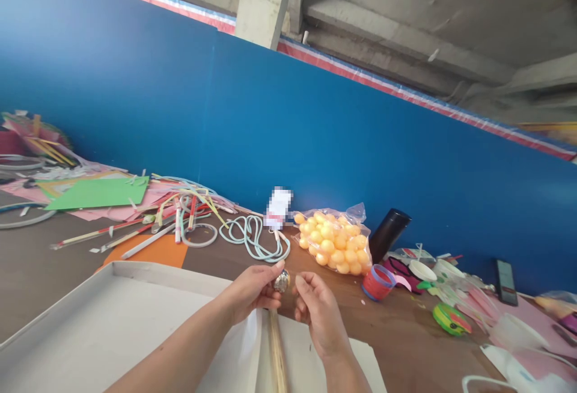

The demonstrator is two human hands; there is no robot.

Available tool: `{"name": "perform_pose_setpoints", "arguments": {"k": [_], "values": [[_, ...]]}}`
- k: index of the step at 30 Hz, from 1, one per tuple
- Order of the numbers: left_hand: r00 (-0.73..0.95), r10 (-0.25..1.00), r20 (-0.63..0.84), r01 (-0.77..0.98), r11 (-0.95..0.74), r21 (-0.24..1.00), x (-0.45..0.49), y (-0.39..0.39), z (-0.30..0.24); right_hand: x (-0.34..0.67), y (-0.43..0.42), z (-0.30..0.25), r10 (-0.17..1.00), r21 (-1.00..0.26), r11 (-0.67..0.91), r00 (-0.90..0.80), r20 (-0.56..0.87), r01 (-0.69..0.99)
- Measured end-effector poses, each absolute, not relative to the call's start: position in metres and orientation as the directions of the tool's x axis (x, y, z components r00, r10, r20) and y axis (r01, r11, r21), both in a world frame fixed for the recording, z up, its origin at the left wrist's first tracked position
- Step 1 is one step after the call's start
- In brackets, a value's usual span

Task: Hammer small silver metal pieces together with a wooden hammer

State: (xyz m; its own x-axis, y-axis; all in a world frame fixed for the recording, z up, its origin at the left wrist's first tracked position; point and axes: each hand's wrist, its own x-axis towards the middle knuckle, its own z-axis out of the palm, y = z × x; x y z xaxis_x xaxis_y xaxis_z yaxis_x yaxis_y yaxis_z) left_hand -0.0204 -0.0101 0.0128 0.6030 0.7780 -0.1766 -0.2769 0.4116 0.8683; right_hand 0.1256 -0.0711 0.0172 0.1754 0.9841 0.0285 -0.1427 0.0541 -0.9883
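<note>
My left hand [252, 291] is closed, pinching a small shiny silvery round piece [282, 281] between thumb and fingers. Its exact kind is too small to tell. Just right of it, my right hand [318, 309] has its thumb and fingers curled together, a small gap away from the silvery piece. Whether a fine thing sits in that pinch cannot be seen. Below both hands, a bundle of thin pale-brown sticks [278, 357] lies lengthwise over a white open box [135, 333] and its white flap [306, 351].
Behind stand a bag of orange balls [336, 241], a black bottle [390, 234] and a red-blue tape roll [377, 283]. A light-blue cord [252, 237] lies coiled left of them. Paper and sticks clutter the left; a phone [506, 282] leans at right. A blue partition [288, 128] rises behind.
</note>
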Motion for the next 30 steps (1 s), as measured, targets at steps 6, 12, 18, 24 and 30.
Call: {"name": "perform_pose_setpoints", "arguments": {"k": [6, 12, 18, 24, 30], "values": [[0.599, 0.784, -0.164, -0.273, 0.393, 0.878, -0.015, -0.012, 0.009, 0.117, -0.063, 0.005, 0.985, -0.989, 0.033, 0.171, 0.008, -0.142], [0.565, 0.805, -0.181, -0.262, 0.382, 0.886, -0.013, -0.017, 0.014, 0.120, -0.056, -0.007, 0.999, -0.984, 0.012, 0.035, 0.006, -0.178], [0.529, 0.824, -0.204, -0.232, 0.372, 0.899, -0.012, -0.017, 0.013, 0.121, -0.052, -0.013, 1.000, -0.986, 0.014, -0.001, 0.014, -0.167], [0.478, 0.859, -0.182, -0.281, 0.346, 0.895, -0.011, -0.017, 0.021, 0.117, -0.052, -0.011, 0.998, -0.998, 0.015, 0.063, 0.011, -0.058], [0.184, 0.968, -0.168, -0.380, 0.228, 0.896, -0.021, 0.000, 0.023, 0.118, -0.063, -0.020, 0.974, -0.769, 0.003, 0.171, 0.146, 0.639]]}}
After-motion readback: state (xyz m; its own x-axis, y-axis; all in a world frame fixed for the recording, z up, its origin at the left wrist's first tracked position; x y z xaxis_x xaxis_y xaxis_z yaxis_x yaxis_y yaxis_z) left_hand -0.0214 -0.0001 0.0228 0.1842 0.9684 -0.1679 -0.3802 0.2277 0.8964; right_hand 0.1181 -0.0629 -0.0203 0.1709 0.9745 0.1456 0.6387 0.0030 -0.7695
